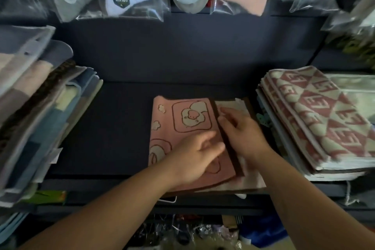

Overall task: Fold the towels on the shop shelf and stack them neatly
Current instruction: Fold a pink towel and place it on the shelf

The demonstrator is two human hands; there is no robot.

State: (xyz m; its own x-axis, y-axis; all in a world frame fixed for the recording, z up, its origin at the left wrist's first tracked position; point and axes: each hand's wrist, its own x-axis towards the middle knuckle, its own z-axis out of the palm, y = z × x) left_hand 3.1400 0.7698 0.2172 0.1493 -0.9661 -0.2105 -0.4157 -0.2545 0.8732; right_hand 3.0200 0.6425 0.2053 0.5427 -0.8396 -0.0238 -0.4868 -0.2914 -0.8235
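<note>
pink cartoon-print towel (182,119), brown-edged, lies folded flat under left hand (194,154) and right hand (241,130), fingers relaxed.

Dark shelf (113,128). Carries at far left a leaning stack of mixed towels (40,107); right of centre, a cream brown-edged towel (253,178) under a folded pink cartoon-print towel (182,119); just beside, a stack of red-and-cream patterned towels (320,115).

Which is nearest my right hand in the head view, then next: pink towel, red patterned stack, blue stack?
1. The pink towel, centre shelf, at the right hand's fingertips.
2. The red patterned stack, just right.
3. The blue stack, far left.
</note>
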